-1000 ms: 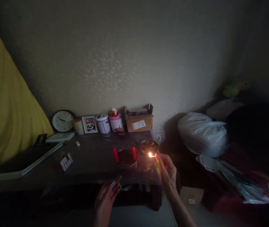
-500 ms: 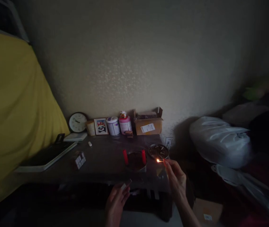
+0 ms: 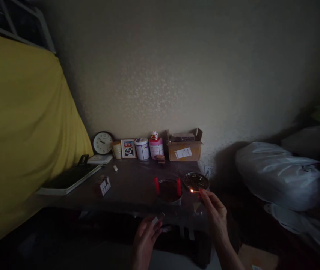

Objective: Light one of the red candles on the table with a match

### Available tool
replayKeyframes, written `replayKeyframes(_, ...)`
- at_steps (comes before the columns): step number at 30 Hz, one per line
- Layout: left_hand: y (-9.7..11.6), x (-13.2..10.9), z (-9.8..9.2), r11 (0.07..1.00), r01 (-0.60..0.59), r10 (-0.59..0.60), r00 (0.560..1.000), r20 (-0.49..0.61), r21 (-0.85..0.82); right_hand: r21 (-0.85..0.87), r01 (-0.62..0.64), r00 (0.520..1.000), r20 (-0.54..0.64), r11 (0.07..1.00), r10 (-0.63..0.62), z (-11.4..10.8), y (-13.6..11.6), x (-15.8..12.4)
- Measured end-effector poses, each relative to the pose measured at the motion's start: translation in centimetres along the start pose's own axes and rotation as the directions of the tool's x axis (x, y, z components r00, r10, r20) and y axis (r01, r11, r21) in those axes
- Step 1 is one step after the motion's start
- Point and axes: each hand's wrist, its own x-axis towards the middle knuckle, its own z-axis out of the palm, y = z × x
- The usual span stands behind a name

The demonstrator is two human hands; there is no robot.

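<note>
The room is dim. My right hand (image 3: 215, 214) pinches a lit match (image 3: 193, 191) whose small flame glows just right of a round bowl (image 3: 169, 190) on the dark low table (image 3: 132, 189). Two red candles (image 3: 156, 185) stand upright at the bowl's left and right sides. A round metal dish (image 3: 196, 180) lies behind the flame. My left hand (image 3: 145, 240) is lower, in front of the table edge, closed on a small matchbox (image 3: 158, 218).
Along the wall stand a clock (image 3: 103, 143), a small framed picture (image 3: 128, 149), two tubs (image 3: 142, 148) and a cardboard box (image 3: 184, 149). A cube puzzle (image 3: 103, 185) and a flat tray (image 3: 69, 179) lie left. Yellow fabric (image 3: 21, 131) fills the left; white bags (image 3: 275, 172) lie right.
The view has swung left and up, so everything slid rightward in the picture. The match flame has shrunk and dimmed. Both hands keep their hold and their places by the bowl.
</note>
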Motion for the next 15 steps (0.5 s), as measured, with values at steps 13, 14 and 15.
replayKeyframes(13, 0.0, 0.5, 0.0, 0.999, 0.038, -0.039, 0.998, -0.052, -0.019, 0.097, 0.033, 0.993, 0.109, 0.995, -0.043, 1.2, -0.5, 2.4)
replayKeyframes(14, 0.1, 0.5, 0.0, 0.999, 0.05, -0.05, 0.997, -0.059, -0.013, 0.101, 0.035, 0.992, 0.115, 0.994, -0.046, 1.4, -0.4, 2.6)
replayKeyframes(15, 0.1, 0.5, 0.1, 0.998, 0.059, -0.059, 0.996, -0.062, -0.007, 0.102, 0.035, 0.991, 0.123, 0.994, -0.047, 1.6, -0.4, 2.8)
